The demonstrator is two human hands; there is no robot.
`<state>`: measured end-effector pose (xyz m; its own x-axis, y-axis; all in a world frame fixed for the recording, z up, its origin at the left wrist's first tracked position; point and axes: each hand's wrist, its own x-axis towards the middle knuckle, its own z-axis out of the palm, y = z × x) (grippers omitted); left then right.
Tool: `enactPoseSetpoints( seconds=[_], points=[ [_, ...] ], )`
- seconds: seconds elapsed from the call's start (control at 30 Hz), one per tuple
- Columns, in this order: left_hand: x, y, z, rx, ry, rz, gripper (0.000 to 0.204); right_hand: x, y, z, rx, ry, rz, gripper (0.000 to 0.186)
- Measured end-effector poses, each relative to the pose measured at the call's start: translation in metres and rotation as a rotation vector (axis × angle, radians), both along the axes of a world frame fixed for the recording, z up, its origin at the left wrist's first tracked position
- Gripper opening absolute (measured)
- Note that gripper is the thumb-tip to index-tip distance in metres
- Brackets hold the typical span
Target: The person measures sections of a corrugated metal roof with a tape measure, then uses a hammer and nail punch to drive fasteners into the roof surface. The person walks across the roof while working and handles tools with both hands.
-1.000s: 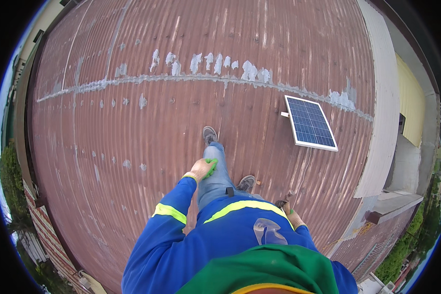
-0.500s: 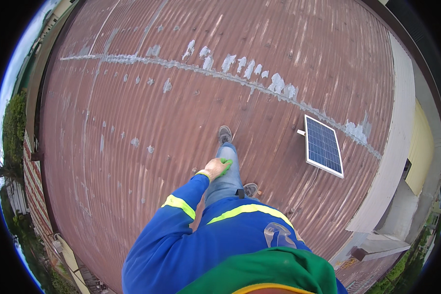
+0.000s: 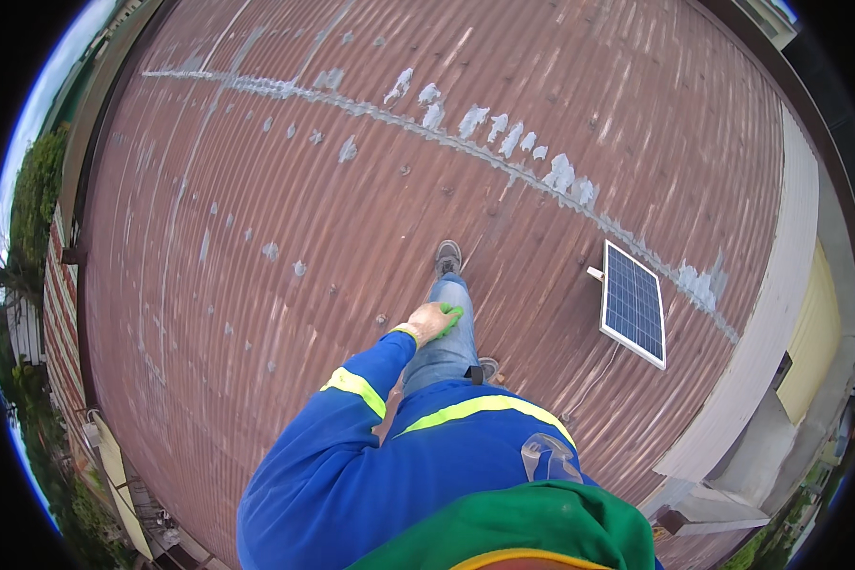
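My left hand [image 3: 435,321], in a pale glove with green on the finger side, hangs in front of my jeans [image 3: 454,342] with its fingers curled; anything inside them is hidden. My right hand is out of sight behind my body. Below me is a ribbed, reddish-brown metal roof [image 3: 218,332], where my grey shoe [image 3: 447,258] stands ahead of the other. A solar panel [image 3: 634,302] in a white frame sits to my right, with a thin cable trailing from its lower end. A clear plastic item [image 3: 549,456] hangs on my blue jacket.
A seam [image 3: 465,144] with grey sealant patches [image 3: 560,173] crosses the roof ahead. At the right edge run pale sheeting [image 3: 731,399], a yellow panel [image 3: 807,323] and concrete ledges. At the left edge are a gutter, striped rusty sheets [image 3: 62,323] and trees [image 3: 28,190].
My view has swung left, so the seam and solar panel now appear farther right and more slanted. My right hand, visible a second ago holding something dark, has gone out of sight.
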<state>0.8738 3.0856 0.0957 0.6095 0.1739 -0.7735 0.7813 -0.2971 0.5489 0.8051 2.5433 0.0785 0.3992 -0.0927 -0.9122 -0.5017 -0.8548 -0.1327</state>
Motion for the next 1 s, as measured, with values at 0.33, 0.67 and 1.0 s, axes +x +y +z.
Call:
enactPoseSetpoints(
  seconds=[0.33,0.67,1.0],
  points=[
    [0.002,-0.002,-0.004,-0.020,-0.037,0.000,0.047,-0.001,0.001,0.003,0.002,-0.003,-0.016,0.071],
    [0.008,-0.004,0.006,-0.002,-0.011,-0.002,0.044,-0.004,-0.004,0.004,-0.002,0.005,-0.014,0.072],
    [0.012,-0.008,-0.004,0.009,0.002,0.015,0.043,-0.001,-0.012,0.001,-0.012,0.031,0.027,0.073]
  ],
)
